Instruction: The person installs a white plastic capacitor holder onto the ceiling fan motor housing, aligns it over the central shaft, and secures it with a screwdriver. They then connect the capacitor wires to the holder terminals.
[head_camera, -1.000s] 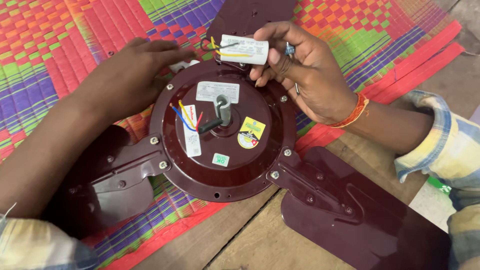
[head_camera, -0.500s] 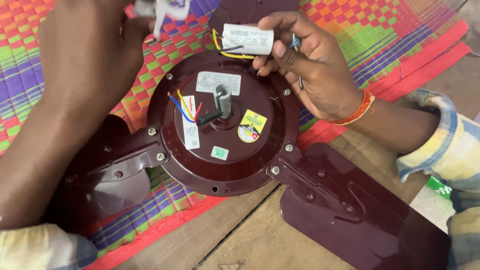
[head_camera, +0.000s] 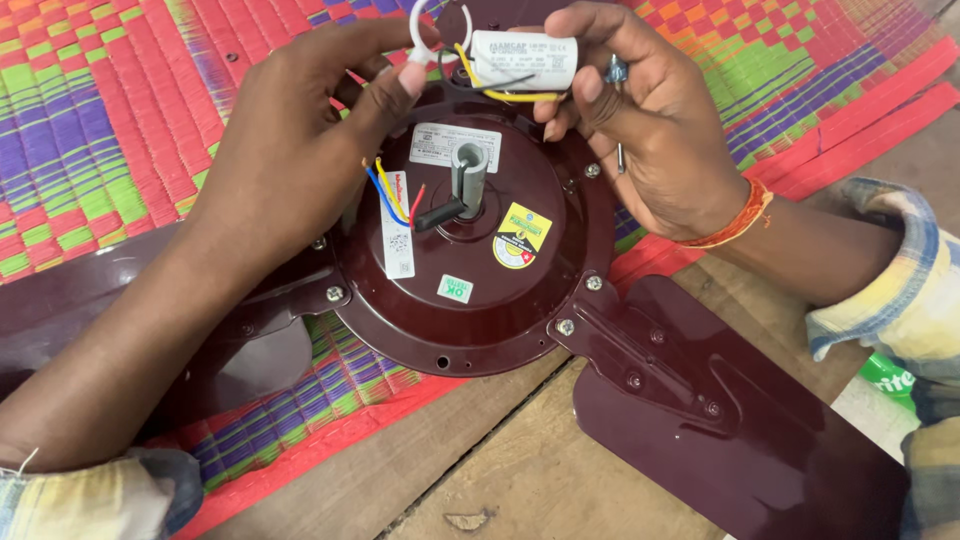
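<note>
A maroon ceiling fan lies upside down; its round motor housing (head_camera: 470, 330) shows a grey centre shaft (head_camera: 468, 172), stickers and red, blue and yellow wires (head_camera: 385, 192). My right hand (head_camera: 650, 130) holds a white cylindrical capacitor (head_camera: 523, 60) with yellow and black leads above the housing's far edge, and a thin metal tool is tucked between its fingers. My left hand (head_camera: 300, 140) pinches a small white ring-shaped piece (head_camera: 425, 38) just left of the capacitor. The far fan blade is mostly hidden behind the hands.
A fan blade (head_camera: 730, 420) reaches toward the lower right over wooden planks (head_camera: 520, 470). Another blade (head_camera: 90, 300) passes under my left forearm. A bright striped woven mat (head_camera: 110, 120) covers the surface behind. A green object (head_camera: 885, 380) peeks out by my right sleeve.
My left hand came back down from the upper left and now holds a white ring next to the capacitor. The view has moved closer to the motor housing.
</note>
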